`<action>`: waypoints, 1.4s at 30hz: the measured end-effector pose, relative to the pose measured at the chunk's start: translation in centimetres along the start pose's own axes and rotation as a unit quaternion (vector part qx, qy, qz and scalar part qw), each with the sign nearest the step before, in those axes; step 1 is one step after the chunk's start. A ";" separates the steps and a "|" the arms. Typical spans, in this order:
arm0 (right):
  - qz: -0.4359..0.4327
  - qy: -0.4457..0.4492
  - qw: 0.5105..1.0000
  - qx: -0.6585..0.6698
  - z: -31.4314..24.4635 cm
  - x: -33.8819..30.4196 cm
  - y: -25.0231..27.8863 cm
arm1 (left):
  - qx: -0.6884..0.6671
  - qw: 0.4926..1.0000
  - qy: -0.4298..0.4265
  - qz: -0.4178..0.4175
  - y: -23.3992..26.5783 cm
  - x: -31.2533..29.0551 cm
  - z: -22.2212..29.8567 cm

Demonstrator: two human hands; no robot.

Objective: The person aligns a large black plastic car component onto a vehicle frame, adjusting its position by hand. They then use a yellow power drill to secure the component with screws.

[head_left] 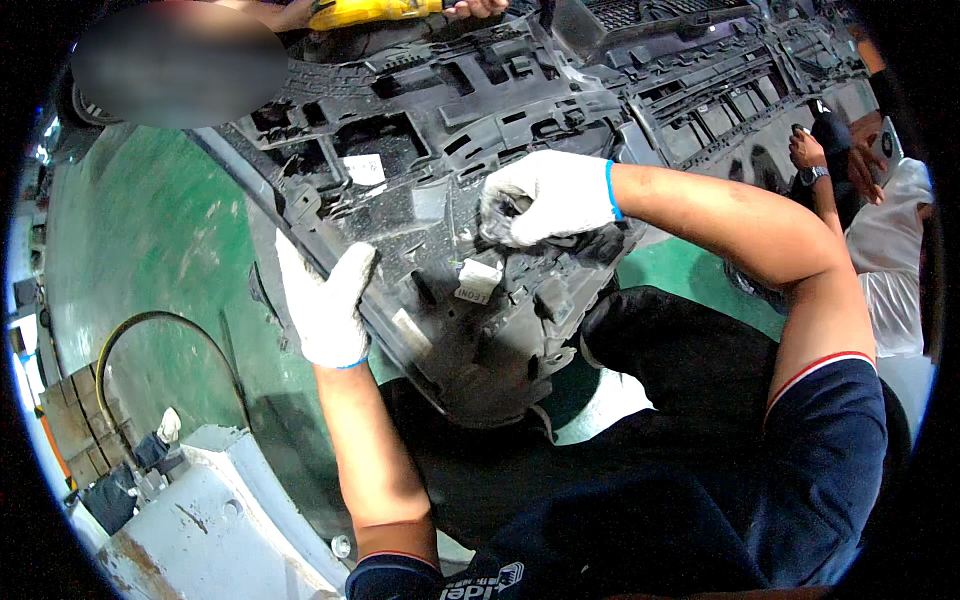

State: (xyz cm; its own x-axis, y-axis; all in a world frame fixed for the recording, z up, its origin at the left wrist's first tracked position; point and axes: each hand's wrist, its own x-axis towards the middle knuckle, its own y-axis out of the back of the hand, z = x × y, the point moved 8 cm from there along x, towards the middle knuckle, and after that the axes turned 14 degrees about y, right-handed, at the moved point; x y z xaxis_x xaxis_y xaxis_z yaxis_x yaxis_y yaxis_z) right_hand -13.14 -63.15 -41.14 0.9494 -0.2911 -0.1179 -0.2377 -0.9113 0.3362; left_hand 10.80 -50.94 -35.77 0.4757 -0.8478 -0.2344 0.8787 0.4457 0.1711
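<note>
A large black moulded plastic panel (470, 345) with ribs and cut-outs lies across my lap and stretches away to the far right. My left hand (328, 305), in a white glove, grips the panel's left edge, its thumb along the edge strip and its fingers on the outer side. My right hand (552, 197), also gloved, is curled with thumb and fingers pinched together over the middle of the panel. What lies in that pinch is dark and cannot be made out. Just below it, a white label or tape piece (479, 281) sits on the panel.
At the top a person's hands (475, 9) are by a yellow power tool (375, 12). Another person's hand (808, 152) shows at the right. A grey metal box (215, 510) with rust and a curved hose (170, 318) stand at lower left on the green floor (150, 220).
</note>
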 end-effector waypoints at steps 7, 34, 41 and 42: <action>-0.008 0.059 0.997 -0.049 -3.5 3.8 -2.0 | -0.038 0.999 0.003 -0.022 0.0 -0.2 0.4; -0.097 -0.001 0.992 -0.075 -5.3 5.2 -3.8 | -0.016 0.999 -0.021 -0.025 0.6 -0.2 0.7; -0.099 0.017 0.993 -0.060 -5.1 5.1 -4.0 | -0.011 1.000 -0.022 -0.018 0.8 -0.5 0.8; -0.102 0.017 0.993 -0.062 -5.1 5.2 -4.0 | -0.012 1.000 -0.022 -0.016 0.8 -0.6 0.8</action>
State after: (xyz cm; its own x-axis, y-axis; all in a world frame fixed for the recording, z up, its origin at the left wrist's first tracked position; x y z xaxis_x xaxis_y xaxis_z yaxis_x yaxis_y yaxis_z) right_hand -6.19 -59.51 -38.34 0.9820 -0.0928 -0.1647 -0.0149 -0.9066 0.4218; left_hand 11.23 -50.31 -34.72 0.4461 -0.8729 -0.1973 0.8941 0.4248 0.1422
